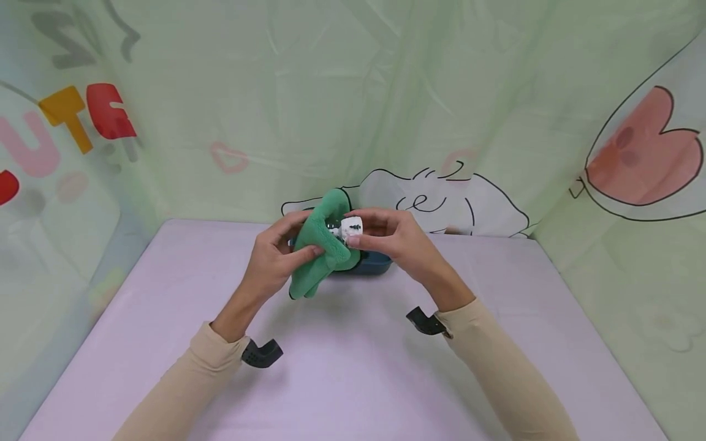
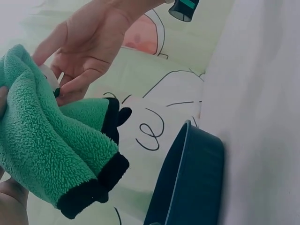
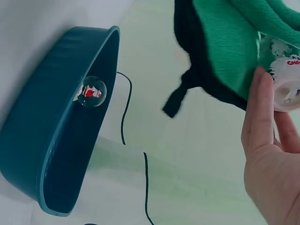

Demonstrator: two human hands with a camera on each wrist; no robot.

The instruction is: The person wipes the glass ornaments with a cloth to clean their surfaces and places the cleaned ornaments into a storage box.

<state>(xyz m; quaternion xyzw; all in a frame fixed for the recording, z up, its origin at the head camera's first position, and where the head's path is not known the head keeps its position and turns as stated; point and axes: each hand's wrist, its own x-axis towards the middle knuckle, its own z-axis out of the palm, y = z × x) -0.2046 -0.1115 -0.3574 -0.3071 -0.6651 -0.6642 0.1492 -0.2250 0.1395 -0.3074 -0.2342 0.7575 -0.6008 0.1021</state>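
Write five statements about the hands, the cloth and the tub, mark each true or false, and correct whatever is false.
1. The left hand holds the green cloth. True.
2. A snow globe is inside the blue tub. True.
3. The right hand grips the rim of the tub. False: it holds another snow globe by its white base.
4. The cloth lies spread flat on the table. False: it is held up off the table, folded partly around the held globe.
5. The cloth has a black edge. True.
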